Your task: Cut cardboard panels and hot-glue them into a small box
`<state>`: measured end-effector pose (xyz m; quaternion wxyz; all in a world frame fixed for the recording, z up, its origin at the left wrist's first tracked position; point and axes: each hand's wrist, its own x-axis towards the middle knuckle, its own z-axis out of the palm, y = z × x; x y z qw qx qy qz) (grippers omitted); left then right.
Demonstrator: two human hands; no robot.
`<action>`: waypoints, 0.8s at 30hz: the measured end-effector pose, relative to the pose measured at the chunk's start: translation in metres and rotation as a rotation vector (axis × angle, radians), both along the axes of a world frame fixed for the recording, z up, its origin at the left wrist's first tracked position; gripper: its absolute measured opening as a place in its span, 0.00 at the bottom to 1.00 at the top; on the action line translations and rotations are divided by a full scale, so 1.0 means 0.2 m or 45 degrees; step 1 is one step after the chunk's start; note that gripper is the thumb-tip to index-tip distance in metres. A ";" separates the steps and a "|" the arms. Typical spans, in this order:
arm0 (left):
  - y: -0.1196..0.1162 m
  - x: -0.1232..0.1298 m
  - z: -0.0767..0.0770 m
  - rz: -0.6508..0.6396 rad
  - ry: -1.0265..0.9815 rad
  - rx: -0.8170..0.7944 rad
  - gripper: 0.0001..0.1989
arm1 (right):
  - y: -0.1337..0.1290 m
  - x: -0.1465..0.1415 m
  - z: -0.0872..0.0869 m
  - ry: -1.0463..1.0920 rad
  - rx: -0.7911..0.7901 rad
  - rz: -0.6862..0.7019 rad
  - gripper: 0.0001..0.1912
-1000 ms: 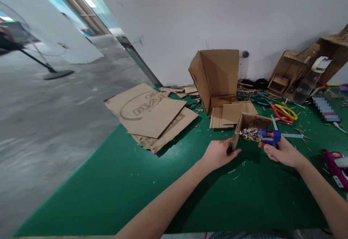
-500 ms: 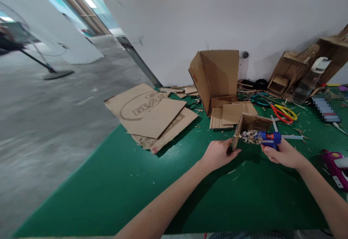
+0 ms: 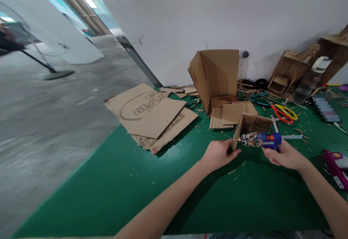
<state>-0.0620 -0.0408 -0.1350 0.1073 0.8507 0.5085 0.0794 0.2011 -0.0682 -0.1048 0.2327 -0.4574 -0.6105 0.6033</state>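
Observation:
My left hand [image 3: 219,155] grips the left wall of a small cardboard box [image 3: 255,123], thumb on the near side. In my right hand [image 3: 284,154] is a blue glue gun [image 3: 272,140] with a clear glue stick [image 3: 292,137] out of its back. The gun's nozzle end is coated with scraps and points left, at the edge of the box's left wall. Behind the small box lie flat cardboard pieces [image 3: 233,114], in front of a larger open cardboard box [image 3: 221,72].
Flat printed cardboard sheets [image 3: 146,112] lie left on the green table [image 3: 130,195]. Scissors [image 3: 284,114], a phone [image 3: 326,108], a bottle [image 3: 310,81] and a magenta glue gun [image 3: 335,168] are at the right. A white partition [image 3: 174,32] stands behind.
The blue glue gun's nozzle end has dipped slightly along the edge of the small box's left wall. My left hand keeps its hold on the box.

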 end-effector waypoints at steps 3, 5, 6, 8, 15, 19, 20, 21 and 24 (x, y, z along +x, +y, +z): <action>0.00 0.00 0.01 0.002 0.001 -0.002 0.21 | 0.00 0.00 0.00 0.018 -0.009 -0.002 0.22; 0.00 0.00 0.01 0.007 0.008 -0.001 0.21 | -0.01 -0.01 0.00 0.034 -0.016 -0.003 0.22; 0.00 0.00 0.01 0.009 0.010 0.000 0.21 | -0.01 -0.01 0.00 0.042 -0.019 -0.001 0.22; 0.00 0.00 0.00 0.007 0.014 0.007 0.22 | -0.01 -0.01 0.01 0.055 -0.026 -0.004 0.23; 0.01 0.00 0.00 -0.008 0.025 -0.012 0.23 | 0.01 -0.03 0.03 0.067 0.130 -0.221 0.25; -0.01 -0.01 0.02 -0.100 -0.095 -0.080 0.25 | 0.05 -0.03 -0.01 -0.007 0.317 -0.530 0.22; -0.01 -0.01 0.03 -0.124 -0.129 -0.106 0.27 | 0.06 -0.03 -0.02 -0.006 0.351 -0.576 0.22; -0.01 -0.01 0.03 -0.141 -0.159 -0.135 0.28 | 0.07 -0.03 -0.02 0.003 0.377 -0.615 0.22; 0.00 -0.04 0.04 -0.127 -0.272 -0.159 0.36 | 0.08 -0.02 -0.03 0.022 0.410 -0.700 0.23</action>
